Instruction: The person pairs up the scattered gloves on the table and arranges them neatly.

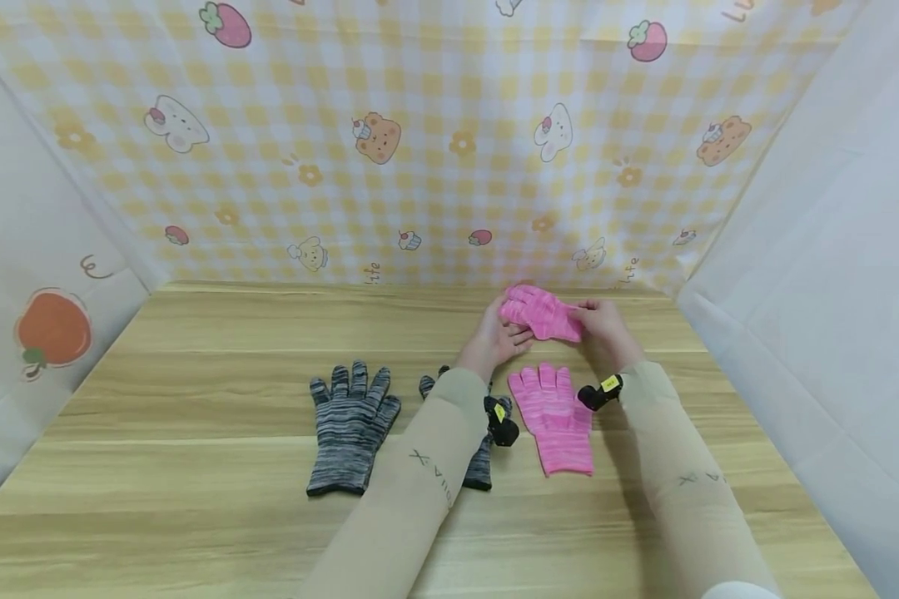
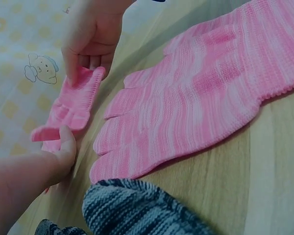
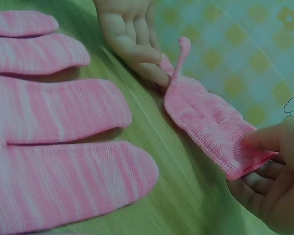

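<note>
Near the back of the table, both hands hold a pink knit glove [image 1: 541, 314] sideways between them. My left hand [image 1: 500, 337] has it by the finger end; in the left wrist view the thumb [image 2: 67, 142] lies against the glove's fingers. At the other end my right hand [image 1: 605, 326] pinches the cuff, thumb on top and fingers underneath, as the right wrist view shows. A second pink glove [image 1: 558, 420] lies flat on the table, closer to me, its fingers pointing to the back.
A grey-and-black striped glove [image 1: 347, 433] lies flat on the wooden table [image 1: 217, 399] at the left. Another grey glove [image 1: 479, 467] is partly hidden under my left forearm. A yellow checked cloth [image 1: 434, 200] hangs behind the table, with white cloth [image 1: 817, 274] at the right side.
</note>
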`<state>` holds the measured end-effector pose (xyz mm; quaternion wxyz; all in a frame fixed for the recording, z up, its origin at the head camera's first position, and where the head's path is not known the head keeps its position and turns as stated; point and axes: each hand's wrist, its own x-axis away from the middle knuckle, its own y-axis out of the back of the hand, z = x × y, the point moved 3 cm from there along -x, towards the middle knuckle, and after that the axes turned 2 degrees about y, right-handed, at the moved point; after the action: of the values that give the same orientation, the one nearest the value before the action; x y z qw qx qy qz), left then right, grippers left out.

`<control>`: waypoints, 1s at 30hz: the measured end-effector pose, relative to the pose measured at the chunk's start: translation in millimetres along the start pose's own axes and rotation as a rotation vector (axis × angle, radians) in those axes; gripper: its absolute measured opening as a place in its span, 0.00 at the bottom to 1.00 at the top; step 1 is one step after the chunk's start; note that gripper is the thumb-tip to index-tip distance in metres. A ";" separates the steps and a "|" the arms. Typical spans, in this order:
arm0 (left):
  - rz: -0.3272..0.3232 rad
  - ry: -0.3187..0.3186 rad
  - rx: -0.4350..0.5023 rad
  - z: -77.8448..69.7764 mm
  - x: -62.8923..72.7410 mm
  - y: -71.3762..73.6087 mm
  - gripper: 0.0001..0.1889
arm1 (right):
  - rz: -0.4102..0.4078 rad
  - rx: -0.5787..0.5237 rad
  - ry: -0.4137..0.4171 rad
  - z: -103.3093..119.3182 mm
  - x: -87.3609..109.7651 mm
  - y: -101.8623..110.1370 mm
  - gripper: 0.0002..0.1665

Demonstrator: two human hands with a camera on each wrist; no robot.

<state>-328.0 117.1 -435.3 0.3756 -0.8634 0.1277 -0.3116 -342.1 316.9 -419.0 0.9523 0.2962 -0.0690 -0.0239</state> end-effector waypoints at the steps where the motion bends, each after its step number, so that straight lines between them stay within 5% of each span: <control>1: 0.000 0.000 0.006 0.5 -0.2 -0.4 0.45 | -0.003 -0.009 -0.001 -0.1 0.1 0.1 0.19; 12: 0.023 -0.018 0.018 3.5 0.3 -1.1 0.37 | -0.009 -0.245 0.021 5.8 7.8 4.5 0.19; 23: 0.014 -0.087 0.060 3.6 6.1 1.0 0.34 | -0.043 -0.348 0.035 4.7 14.5 5.3 0.22; 30: -0.011 -0.110 0.033 6.6 2.8 2.3 0.21 | -0.056 -0.391 0.062 5.7 24.1 2.8 0.22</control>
<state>-321.6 118.0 -439.1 0.3945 -0.8736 0.0972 -0.2678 -319.1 314.0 -410.0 0.9923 0.1082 -0.0257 -0.0543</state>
